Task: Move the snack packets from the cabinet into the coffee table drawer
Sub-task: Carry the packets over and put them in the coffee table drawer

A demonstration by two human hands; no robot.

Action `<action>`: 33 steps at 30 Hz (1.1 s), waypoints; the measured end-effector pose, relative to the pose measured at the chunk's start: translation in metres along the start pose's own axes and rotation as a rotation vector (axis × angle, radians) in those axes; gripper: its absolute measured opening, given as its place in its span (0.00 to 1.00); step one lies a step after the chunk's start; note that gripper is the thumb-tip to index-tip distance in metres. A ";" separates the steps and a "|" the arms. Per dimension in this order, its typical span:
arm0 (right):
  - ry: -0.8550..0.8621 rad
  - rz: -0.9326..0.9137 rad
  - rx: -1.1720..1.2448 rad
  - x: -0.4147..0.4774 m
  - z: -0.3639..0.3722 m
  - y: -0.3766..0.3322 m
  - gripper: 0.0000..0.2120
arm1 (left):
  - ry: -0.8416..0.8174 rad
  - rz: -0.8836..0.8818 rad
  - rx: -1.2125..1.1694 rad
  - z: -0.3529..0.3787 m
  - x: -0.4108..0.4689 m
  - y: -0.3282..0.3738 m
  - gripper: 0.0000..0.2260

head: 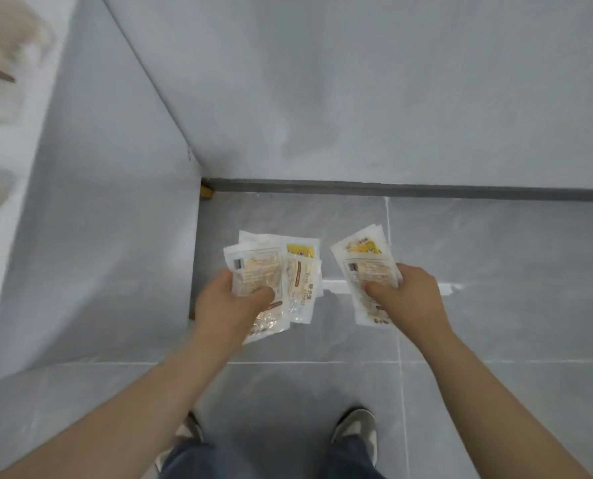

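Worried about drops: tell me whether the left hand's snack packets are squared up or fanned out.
Fanned out: the left hand grips several snack packets overlapping at different angles, their edges splayed.

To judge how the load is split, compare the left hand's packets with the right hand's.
The left bunch fans out, several packets showing; the right bunch is a tighter stack, about two visible. Yellow print shows beside the front packet in the left bunch, above it in the right bunch. Both are white wrappers, pinned under the thumbs of the left hand and right hand.
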State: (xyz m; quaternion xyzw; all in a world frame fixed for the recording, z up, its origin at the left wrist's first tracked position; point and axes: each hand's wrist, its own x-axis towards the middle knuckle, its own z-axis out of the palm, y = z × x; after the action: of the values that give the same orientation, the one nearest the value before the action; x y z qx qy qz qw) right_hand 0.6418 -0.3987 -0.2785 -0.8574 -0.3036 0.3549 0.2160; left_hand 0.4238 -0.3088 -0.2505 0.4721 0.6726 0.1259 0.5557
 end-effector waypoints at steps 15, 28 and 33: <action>0.428 0.194 0.189 -0.353 -0.359 -0.200 0.09 | -0.408 0.336 0.091 -0.077 -0.376 0.322 0.13; 1.076 0.152 0.489 -0.569 -0.541 -0.220 0.02 | -0.900 0.682 0.065 -0.051 -0.591 0.480 0.17; 1.287 0.149 0.490 -0.651 -0.592 -0.168 0.02 | -1.124 0.631 0.011 0.014 -0.682 0.476 0.13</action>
State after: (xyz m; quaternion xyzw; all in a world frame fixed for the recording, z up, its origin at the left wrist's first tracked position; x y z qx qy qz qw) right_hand 0.6513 -0.8080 0.5186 -0.8427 0.0336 -0.1522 0.5154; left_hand 0.6282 -0.5937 0.5034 0.6441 0.1083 0.0136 0.7571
